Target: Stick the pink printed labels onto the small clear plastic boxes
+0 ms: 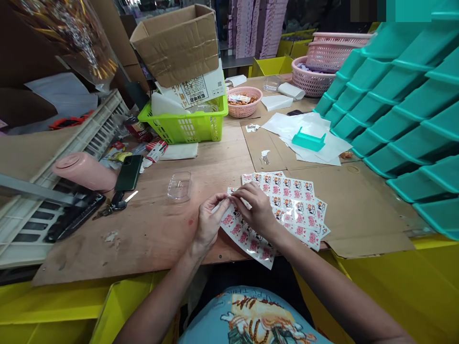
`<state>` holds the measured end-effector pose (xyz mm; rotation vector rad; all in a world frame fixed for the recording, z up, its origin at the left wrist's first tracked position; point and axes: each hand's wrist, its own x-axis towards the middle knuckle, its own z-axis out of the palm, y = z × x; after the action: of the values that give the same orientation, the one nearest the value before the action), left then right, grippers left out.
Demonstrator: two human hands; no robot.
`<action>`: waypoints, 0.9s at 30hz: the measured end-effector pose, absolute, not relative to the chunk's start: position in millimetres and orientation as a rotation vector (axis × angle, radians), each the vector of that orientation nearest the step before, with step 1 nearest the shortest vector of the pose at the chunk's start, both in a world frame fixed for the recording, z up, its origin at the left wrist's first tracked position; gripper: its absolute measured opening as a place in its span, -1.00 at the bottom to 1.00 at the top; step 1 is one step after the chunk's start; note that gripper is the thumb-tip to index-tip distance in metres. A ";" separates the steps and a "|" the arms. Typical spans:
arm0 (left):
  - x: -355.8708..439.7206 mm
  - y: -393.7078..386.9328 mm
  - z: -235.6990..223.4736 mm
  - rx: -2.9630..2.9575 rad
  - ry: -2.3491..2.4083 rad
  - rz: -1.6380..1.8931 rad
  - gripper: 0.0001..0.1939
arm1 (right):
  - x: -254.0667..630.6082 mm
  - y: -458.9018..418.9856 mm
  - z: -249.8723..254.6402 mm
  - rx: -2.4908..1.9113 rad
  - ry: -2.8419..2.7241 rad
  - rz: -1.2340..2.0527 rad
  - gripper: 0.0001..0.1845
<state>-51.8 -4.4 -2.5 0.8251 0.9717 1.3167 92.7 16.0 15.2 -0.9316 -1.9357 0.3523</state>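
Observation:
My left hand (210,218) pinches the upper left corner of a sticker sheet (251,239) printed with pink lettering and small cartoon figures. Over the same corner, my right hand (255,206) has its fingertips pressed together, close against those of the left. Whether a loosened sticker sits between the right fingertips is too small to tell. The sheet's lower end bends over the table edge. More sticker sheets (301,210) lie fanned out beneath it to the right. A clear plastic box (180,186) stands on the table to the left of my hands.
A green basket (190,126) holding cardboard boxes (177,48) stands at the back. Behind the sheets lie white papers (304,122) with a teal tray (309,140). Stacked teal bins (401,110) rise at right. A phone (129,173), keys (107,208) and pink bottle (84,171) lie left.

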 end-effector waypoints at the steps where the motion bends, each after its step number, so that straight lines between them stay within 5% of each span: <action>1: -51.0 -4.7 -2.7 0.825 0.971 1.325 -0.81 | 90.9 14.3 14.0 -0.947 -1.922 0.360 -0.85; 10: -52.8 -14.4 -4.1 0.732 0.929 1.243 -0.78 | 108.5 39.2 2.0 -1.198 -1.568 0.675 -0.79; 16: -65.8 -10.9 3.2 0.835 0.949 1.158 -0.83 | 127.1 53.6 17.3 -1.167 -1.542 1.253 -0.58; 27: -82.6 -4.5 18.4 0.961 0.932 0.999 -0.78 | 115.2 51.1 39.6 -1.149 -1.529 1.106 -0.71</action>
<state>-82.6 -4.5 18.4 0.9606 0.9322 0.9994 115.2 51.1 39.6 -1.1486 -1.5293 1.1055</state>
